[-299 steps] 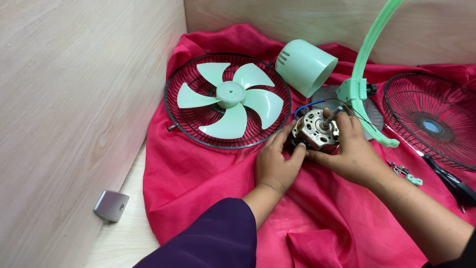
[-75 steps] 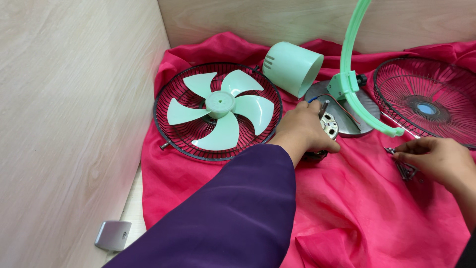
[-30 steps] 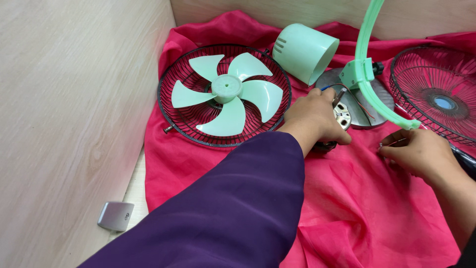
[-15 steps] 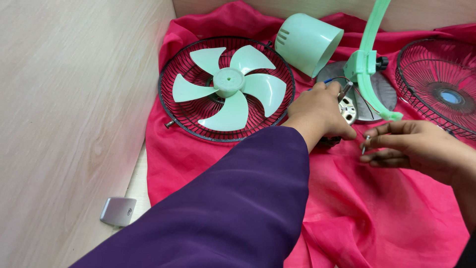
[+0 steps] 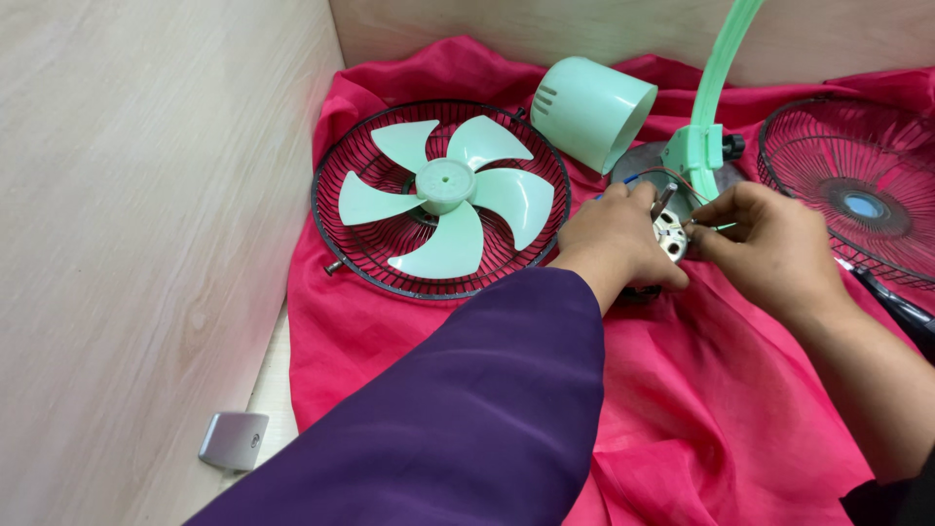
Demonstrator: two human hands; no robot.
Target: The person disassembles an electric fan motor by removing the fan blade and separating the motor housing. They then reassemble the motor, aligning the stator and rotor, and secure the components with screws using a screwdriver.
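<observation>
1. The fan motor, a small silver metal unit, is seen on the pink cloth at centre right, mostly covered by the two hands; only its pale end plate and a short shaft show between them.
2. The motor is gripped by the left hand, whose fingers are curled and pressed around its left side, thumb up near the shaft.
3. The right hand is held against the motor's right side, fingertips pinched together at the end plate. A small part may be held there, but what is pinched cannot be told.
4. Thin red and blue wires are seen running from the motor toward the round grey base plate just behind it.
5. A mint-green stand arm rises from a bracket on that plate, tilted toward the top edge.
6. A mint-green motor cover lies on its side just left of the bracket, its open end facing right.
7. To the left, a dark wire guard lies flat with the five-bladed mint-green fan blade resting in it.
8. A second wire guard lies at the right edge.
9. A small grey object is noted on the pale floor at lower left, off the cloth.
</observation>
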